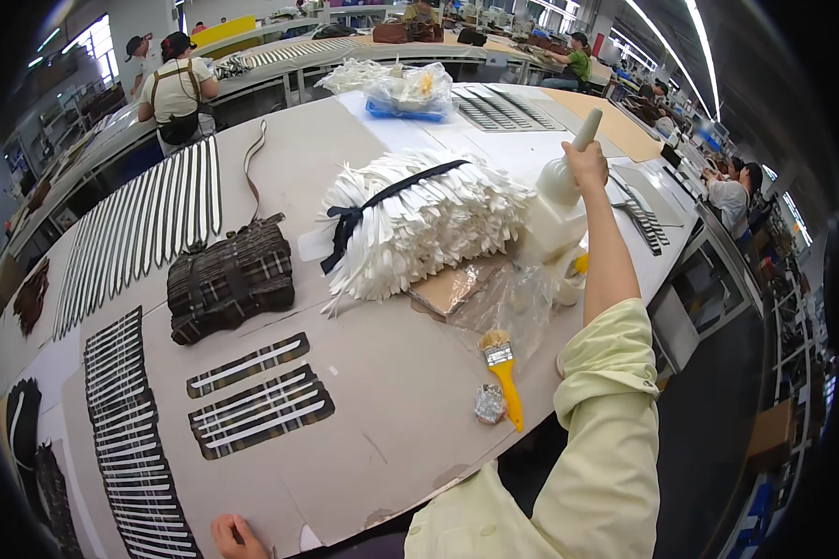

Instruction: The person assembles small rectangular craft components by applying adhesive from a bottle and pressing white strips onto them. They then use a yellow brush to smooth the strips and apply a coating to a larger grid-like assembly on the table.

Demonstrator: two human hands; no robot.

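Observation:
My right hand (587, 168) reaches to the far right of the table and is closed around the long tapered neck of a white plastic bottle (557, 182). The bottle's body widens below the hand, beside a larger whitish container (552, 228). My left hand (238, 538) rests at the near edge with fingers curled and no object visible in them; the lower frame edge cuts it off. Ahead of it lie dark plaid fabric strips (261, 410) with white strips on them. A big bundle of white strips (429, 224), tied with a dark band, sits left of the bottle.
A yellow-handled brush (503, 377) lies near the front edge beside a small grey lump (489, 403). Clear plastic wrap (513, 298) spreads before the bundle. A folded plaid stack (230, 279) and rows of strips (140, 447) cover the left. Other people work at tables behind.

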